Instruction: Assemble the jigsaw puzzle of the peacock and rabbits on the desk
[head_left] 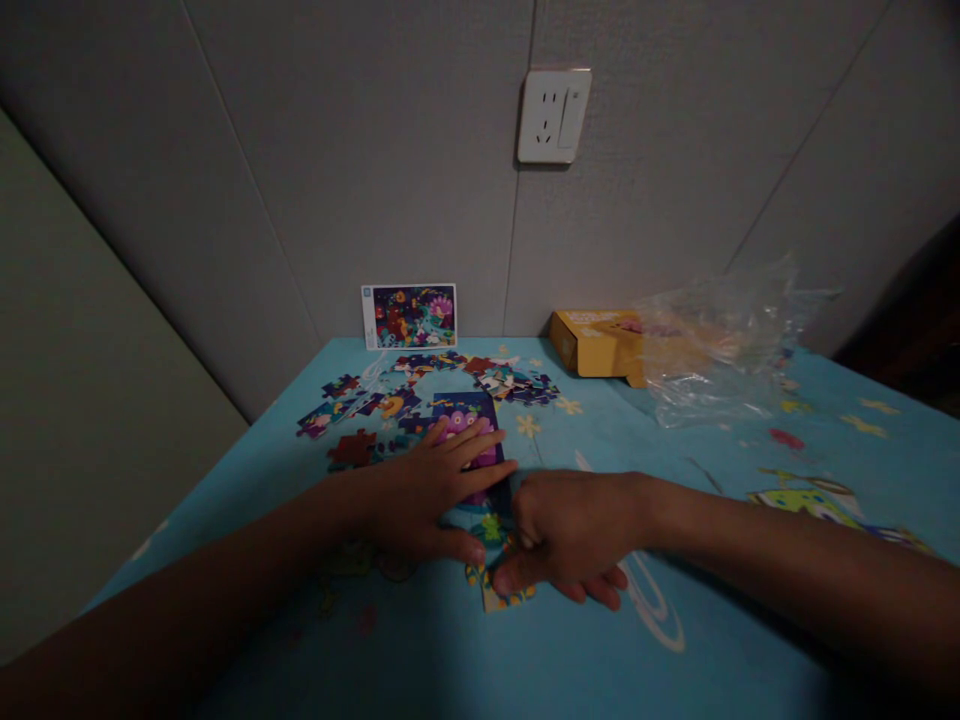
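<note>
My left hand (424,495) lies flat with fingers spread over a joined strip of jigsaw puzzle (491,530) that shows a pink creature on dark blue. Its thumb reaches down beside a yellow-dotted puzzle piece (517,597) at the strip's near end. Across from it, my right hand (581,525) is closed, its thumb and bent index finger on that piece; the other fingers are tucked beneath. My hands hide part of the strip, and I cannot tell whether the piece is fully locked in. Several loose puzzle pieces (354,448) lie to the left and behind the strip.
A picture card (412,316) of the puzzle leans against the wall (375,150). To the right, a yellow box (596,345) stands partly behind a crumpled clear plastic bag (709,350). Blue patterned cloth (630,430) covers the table. A wall socket (553,117) is above.
</note>
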